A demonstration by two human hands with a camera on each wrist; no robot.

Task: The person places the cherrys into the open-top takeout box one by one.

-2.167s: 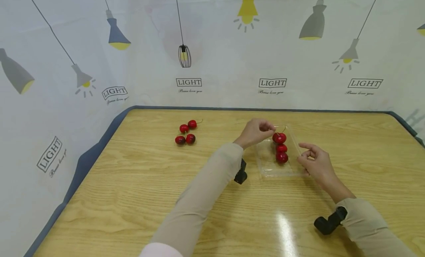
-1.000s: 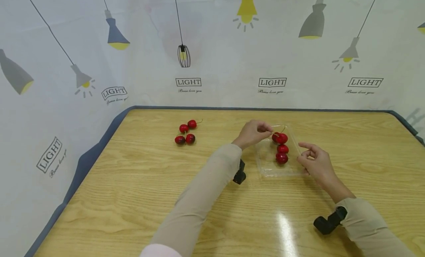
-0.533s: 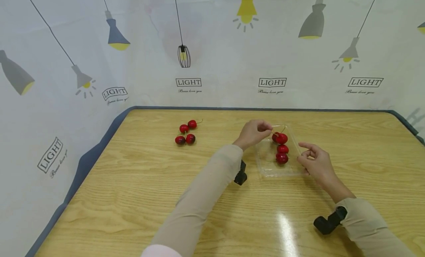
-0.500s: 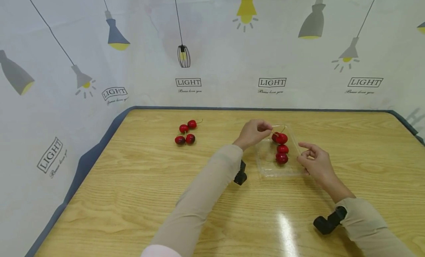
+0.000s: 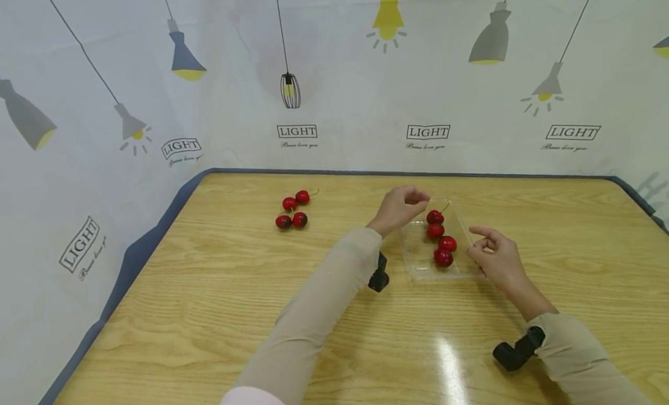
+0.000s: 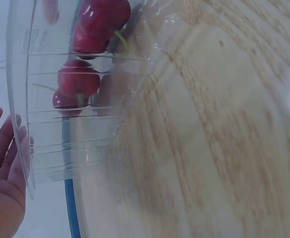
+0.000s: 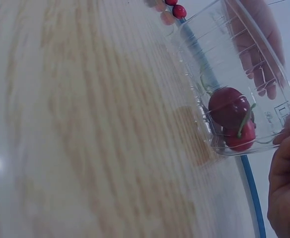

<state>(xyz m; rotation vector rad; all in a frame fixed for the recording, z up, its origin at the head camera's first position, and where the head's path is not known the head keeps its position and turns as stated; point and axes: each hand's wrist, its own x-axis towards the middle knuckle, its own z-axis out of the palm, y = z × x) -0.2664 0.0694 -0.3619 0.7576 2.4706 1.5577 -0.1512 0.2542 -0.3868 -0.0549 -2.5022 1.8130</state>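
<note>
Several red cherries (image 5: 443,257) lie in a row inside a clear plastic box (image 5: 418,272) on the right half of the table. My left hand (image 5: 399,209) is at the box's far left corner, its fingers loosely bent and holding nothing. Just right of those fingertips is the farthest cherry (image 5: 435,217), its stem pointing up and right. My right hand (image 5: 500,258) grips the box's right rim between thumb and fingers. In the right wrist view, the left hand (image 6: 3,183) appears through the clear wall, fingers fairly straight.
On the left part of the wooden table (image 5: 219,312), several more cherries (image 5: 290,203) lie in a loose cluster, some with stems. A white backdrop (image 5: 355,91) printed with lamps rises behind the table's dark-edged rim.
The left fingers have let go of a cherry's stem. Inside the box, the cherries have spread into a longer row toward its near end. The right hand keeps its place.
</note>
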